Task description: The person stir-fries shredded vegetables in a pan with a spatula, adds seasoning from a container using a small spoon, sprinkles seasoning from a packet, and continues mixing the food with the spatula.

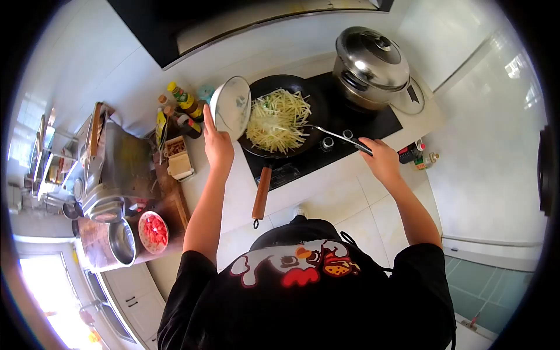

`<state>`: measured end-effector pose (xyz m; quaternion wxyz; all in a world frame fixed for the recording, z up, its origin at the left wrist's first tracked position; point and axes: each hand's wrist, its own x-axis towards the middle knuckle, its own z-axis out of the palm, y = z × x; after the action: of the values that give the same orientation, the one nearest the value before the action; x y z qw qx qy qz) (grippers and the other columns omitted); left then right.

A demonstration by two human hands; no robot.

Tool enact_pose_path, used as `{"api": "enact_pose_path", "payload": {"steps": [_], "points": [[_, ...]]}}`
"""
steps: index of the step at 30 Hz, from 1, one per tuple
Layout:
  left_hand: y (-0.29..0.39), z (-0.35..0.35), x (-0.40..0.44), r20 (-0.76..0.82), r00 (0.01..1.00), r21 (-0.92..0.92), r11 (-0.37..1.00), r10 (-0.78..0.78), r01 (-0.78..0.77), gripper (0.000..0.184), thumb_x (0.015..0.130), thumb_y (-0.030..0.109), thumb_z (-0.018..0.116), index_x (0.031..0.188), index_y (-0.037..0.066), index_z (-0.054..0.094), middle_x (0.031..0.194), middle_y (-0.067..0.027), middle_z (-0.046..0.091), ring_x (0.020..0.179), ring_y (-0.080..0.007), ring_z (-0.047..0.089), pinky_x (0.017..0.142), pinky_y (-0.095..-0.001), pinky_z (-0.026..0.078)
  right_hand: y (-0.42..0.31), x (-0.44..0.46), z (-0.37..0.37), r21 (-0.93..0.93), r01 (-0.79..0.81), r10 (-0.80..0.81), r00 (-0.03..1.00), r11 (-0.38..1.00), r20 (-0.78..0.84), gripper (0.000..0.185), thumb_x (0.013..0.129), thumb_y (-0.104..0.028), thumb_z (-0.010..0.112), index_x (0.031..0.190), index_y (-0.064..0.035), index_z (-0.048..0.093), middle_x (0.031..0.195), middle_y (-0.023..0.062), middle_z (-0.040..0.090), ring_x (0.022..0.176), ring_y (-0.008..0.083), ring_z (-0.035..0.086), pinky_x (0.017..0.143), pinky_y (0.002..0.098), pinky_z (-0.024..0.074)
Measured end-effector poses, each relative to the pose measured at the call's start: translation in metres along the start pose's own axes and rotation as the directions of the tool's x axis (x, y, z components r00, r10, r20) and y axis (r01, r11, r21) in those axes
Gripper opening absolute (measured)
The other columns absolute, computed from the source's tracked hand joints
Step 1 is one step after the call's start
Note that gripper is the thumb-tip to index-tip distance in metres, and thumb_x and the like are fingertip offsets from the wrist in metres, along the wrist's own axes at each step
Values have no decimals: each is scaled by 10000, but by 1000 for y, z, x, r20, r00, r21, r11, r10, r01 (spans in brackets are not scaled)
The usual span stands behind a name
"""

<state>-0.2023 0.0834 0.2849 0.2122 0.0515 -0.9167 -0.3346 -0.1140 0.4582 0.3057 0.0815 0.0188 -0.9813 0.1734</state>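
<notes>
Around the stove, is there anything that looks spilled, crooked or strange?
Nothing stands out as spilled or damaged. The white bowl is tilted, but the left hand holds it by the pan, and the pale strips lie inside the pan.

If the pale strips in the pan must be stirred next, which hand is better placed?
Probably the right hand: it grips the spatula, whose far end reaches the strips in the pan. The left hand is busy holding the tilted bowl.
</notes>
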Motion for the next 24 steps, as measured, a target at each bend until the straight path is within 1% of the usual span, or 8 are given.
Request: {"api": "enact_pose_path", "payload": {"steps": [5, 9, 10, 12, 14, 18, 21, 24], "points": [[23, 6, 21, -26, 963, 194, 947, 267, -257, 785, 748, -69, 473, 1413, 253, 205, 1081, -178, 495, 750, -373, 578, 616, -406, 488, 3, 5, -14, 35, 7, -6, 1000, 999, -25, 286, 755, -178, 638, 1037, -148, 601, 808, 110, 607, 739, 314, 597, 624, 406, 470], [22, -4, 25, -220, 942, -14, 964, 255, -264, 692, 798, -53, 384, 1404, 232, 211, 1249, -193, 441, 990, -362, 559, 657, -374, 526, -14, 27, -35, -10, 76, -76, 997, 997, 28, 251, 788, -184, 596, 1034, -133, 586, 829, 127, 629, 772, 335, 599, 661, 429, 475], [14, -7, 20, -140, 989, -267, 959, 54, -90, 679, 807, -51, 364, 1403, 228, 200, 1279, -177, 415, 1017, -349, 548, 644, -368, 534, -23, 34, -41, -30, 52, -49, 994, 998, 99, 236, 800, -199, 585, 1025, -129, 589, 836, 129, 634, 784, 336, 601, 674, 434, 475], [-21, 1, 5, 41, 949, -660, 705, -312, 261, 653, 837, -35, 328, 1402, 236, 146, 1347, -120, 333, 1045, -329, 530, 624, -379, 559, -34, 53, -48, -98, 18, 5, 974, 995, 227, 211, 830, -251, 551, 978, -111, 608, 874, 127, 647, 829, 339, 603, 710, 443, 474], [-60, -3, -21, 240, 795, -812, 333, -558, 479, 595, 885, 19, 378, 1380, 258, 149, 1381, -118, 271, 1083, -337, 515, 656, -440, 573, -48, 77, -53, -143, -43, 92, 928, 989, 361, 232, 832, -272, 519, 909, -84, 633, 752, 108, 654, 693, 270, 629, 657, 394, 488], [-143, -2, -100, 422, 617, -833, -16, -665, 553, 512, 901, 30, 371, 1351, 245, 253, 1300, -108, 425, 1053, -348, 551, 741, -448, 559, -55, 142, -41, -286, -141, 284, 779, 948, 559, 284, 783, -190, 466, 642, 4, 619, 600, 112, 632, 440, 194, 557, 441, 340, 442], [-208, 11, -158, 536, 444, -796, -255, -718, 548, 458, 905, 26, 321, 1331, 193, 309, 1253, -123, 478, 1041, -330, 565, 760, -443, 558, -73, 162, -38, -223, -312, 382, 690, 923, 615, 227, 817, -196, 472, 809, -7, 596, 569, 42, 551, 404, 132, 488, 362, 265, 365], [-238, 28, -196, 595, 349, -792, -458, -724, 403, 444, 902, 14, 304, 1326, 146, 323, 1261, -138, 468, 1053, -321, 558, 793, -437, 549, -64, 174, -8, -260, -611, 433, 152, 747, 889, 180, 845, -230, 478, 831, -65, 549, 555, -12, 468, 374, 31, 342, 336, 172, 259]]}}
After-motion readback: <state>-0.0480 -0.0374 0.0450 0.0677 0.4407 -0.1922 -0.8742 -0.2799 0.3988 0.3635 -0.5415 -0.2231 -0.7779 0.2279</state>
